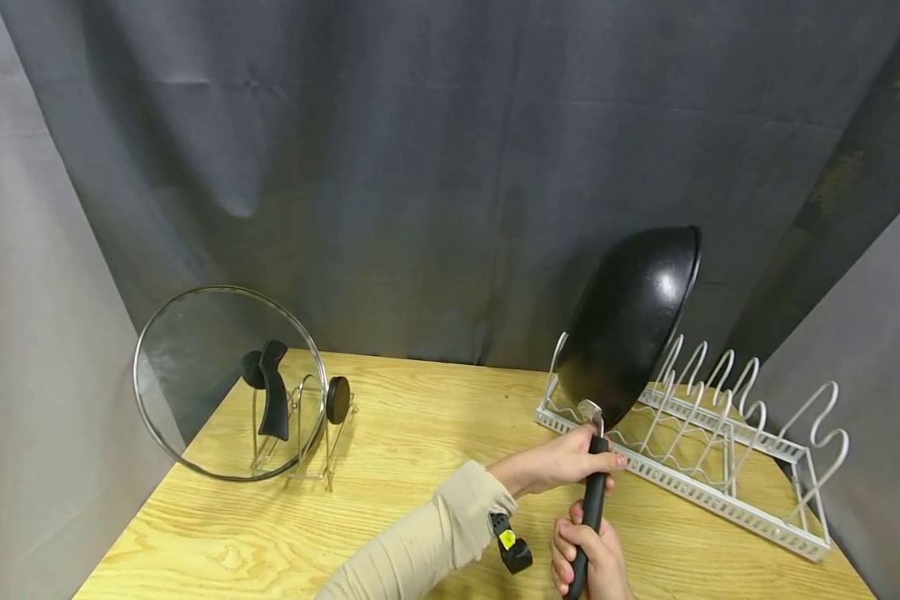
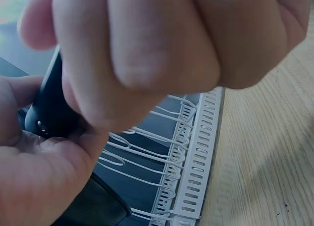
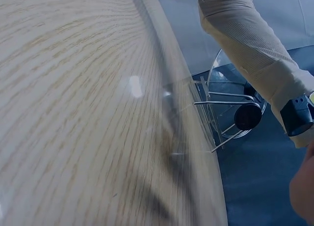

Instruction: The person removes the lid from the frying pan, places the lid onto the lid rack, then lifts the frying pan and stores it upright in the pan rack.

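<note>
A black wok (image 1: 626, 325) stands tilted on its side at the left end of a white wire rack (image 1: 720, 493), its long black handle (image 1: 593, 500) pointing toward me. My left hand (image 1: 558, 460) grips the handle near its metal joint with the wok. Lower down, my right hand (image 1: 591, 554) wraps its fingers round the handle's end. In the left wrist view, fingers close to the camera hide part of the handle (image 2: 51, 100), and the rack (image 2: 198, 152) shows beyond them. Whether the wok's rim rests fully between the wires cannot be seen.
On the left of the wooden table (image 1: 435, 417), a glass lid (image 1: 195, 392) with a black handle leans upright in a small wire stand (image 1: 328, 450) with a round black knob (image 1: 338, 400). A dark curtain (image 1: 420, 183) hangs behind the table.
</note>
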The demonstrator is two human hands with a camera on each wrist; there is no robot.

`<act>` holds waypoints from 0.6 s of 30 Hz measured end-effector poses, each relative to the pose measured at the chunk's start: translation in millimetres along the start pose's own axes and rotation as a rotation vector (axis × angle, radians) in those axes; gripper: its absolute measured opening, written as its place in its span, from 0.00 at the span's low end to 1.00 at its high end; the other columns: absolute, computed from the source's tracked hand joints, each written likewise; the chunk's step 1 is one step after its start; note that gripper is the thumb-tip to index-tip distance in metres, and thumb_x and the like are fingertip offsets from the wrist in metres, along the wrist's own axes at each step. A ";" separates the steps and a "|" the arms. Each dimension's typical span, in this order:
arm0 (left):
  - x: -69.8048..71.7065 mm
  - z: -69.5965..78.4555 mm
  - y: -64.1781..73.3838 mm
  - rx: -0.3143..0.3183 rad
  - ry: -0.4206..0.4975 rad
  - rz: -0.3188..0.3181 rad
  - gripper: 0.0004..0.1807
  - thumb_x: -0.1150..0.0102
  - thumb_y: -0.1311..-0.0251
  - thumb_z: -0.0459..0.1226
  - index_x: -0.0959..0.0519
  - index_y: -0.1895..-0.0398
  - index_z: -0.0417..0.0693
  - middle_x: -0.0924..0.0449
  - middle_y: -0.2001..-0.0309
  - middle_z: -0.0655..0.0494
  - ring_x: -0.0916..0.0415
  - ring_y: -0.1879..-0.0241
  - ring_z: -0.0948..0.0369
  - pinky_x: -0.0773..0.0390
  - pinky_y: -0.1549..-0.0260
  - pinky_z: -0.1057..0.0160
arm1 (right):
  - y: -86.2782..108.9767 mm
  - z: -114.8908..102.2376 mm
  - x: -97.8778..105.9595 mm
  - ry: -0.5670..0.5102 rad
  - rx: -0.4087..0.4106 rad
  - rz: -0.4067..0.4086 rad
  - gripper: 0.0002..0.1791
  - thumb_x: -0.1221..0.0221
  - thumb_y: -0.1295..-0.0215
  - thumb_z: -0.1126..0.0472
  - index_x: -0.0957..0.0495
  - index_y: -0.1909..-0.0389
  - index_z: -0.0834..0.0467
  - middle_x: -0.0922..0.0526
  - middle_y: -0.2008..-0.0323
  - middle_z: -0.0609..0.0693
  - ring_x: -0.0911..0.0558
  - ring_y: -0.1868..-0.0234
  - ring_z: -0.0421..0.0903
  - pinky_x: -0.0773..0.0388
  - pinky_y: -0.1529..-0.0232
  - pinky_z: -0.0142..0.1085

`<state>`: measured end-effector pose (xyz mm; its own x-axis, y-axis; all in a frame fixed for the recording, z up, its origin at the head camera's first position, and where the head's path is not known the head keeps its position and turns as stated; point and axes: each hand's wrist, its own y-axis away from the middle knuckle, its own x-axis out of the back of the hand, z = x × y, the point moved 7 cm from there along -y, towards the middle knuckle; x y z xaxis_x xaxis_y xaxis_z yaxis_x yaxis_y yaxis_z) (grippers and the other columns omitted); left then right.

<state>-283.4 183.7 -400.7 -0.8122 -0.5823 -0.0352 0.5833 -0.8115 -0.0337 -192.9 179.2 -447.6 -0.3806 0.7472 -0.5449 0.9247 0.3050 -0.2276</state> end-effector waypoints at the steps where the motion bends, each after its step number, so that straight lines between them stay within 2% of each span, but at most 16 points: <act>1: 0.0 -1.0 -0.9 0.001 0.000 -0.006 0.10 0.50 0.35 0.28 0.36 0.73 0.46 0.29 0.81 0.58 0.27 0.81 0.67 0.27 0.76 0.73 | -0.1 0.4 0.8 -0.002 -0.006 0.006 0.10 0.63 0.31 0.71 0.43 0.66 0.51 0.47 0.82 0.51 0.29 0.85 0.35 0.27 0.83 0.27; 4: 0.6 -4.4 -3.7 0.001 -0.004 -0.015 0.14 0.51 0.36 0.27 0.36 0.79 0.46 0.30 0.83 0.57 0.29 0.82 0.67 0.29 0.78 0.73 | -0.6 1.5 3.3 -0.011 -0.021 0.030 0.10 0.63 0.31 0.71 0.43 0.66 0.51 0.47 0.82 0.50 0.30 0.85 0.35 0.27 0.83 0.26; 6: 1.3 -7.6 -5.1 0.009 0.003 -0.006 0.15 0.51 0.36 0.27 0.36 0.81 0.47 0.30 0.84 0.57 0.29 0.83 0.68 0.30 0.79 0.73 | -1.0 2.2 4.8 -0.019 -0.031 0.040 0.10 0.63 0.31 0.71 0.43 0.67 0.52 0.44 0.83 0.47 0.30 0.85 0.35 0.27 0.83 0.26; 11: 3.3 -18.4 -7.8 0.029 0.038 0.031 0.15 0.51 0.37 0.26 0.35 0.81 0.47 0.30 0.85 0.57 0.31 0.83 0.67 0.32 0.80 0.73 | -2.3 5.1 7.5 -0.048 -0.049 0.016 0.11 0.65 0.32 0.72 0.43 0.67 0.52 0.37 0.81 0.43 0.30 0.84 0.35 0.27 0.82 0.26; 18: 5.4 -31.6 -12.7 0.066 0.090 0.037 0.15 0.51 0.37 0.26 0.35 0.80 0.49 0.31 0.83 0.58 0.31 0.82 0.68 0.33 0.81 0.74 | -3.7 9.3 13.7 -0.048 -0.069 -0.006 0.13 0.67 0.32 0.72 0.42 0.67 0.49 0.36 0.81 0.42 0.29 0.83 0.34 0.27 0.82 0.25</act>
<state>-294.9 192.4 -432.1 -0.7845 -0.6075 -0.1248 0.6084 -0.7928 0.0347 -201.5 182.8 -461.7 -0.3845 0.7167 -0.5818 0.9199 0.3504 -0.1762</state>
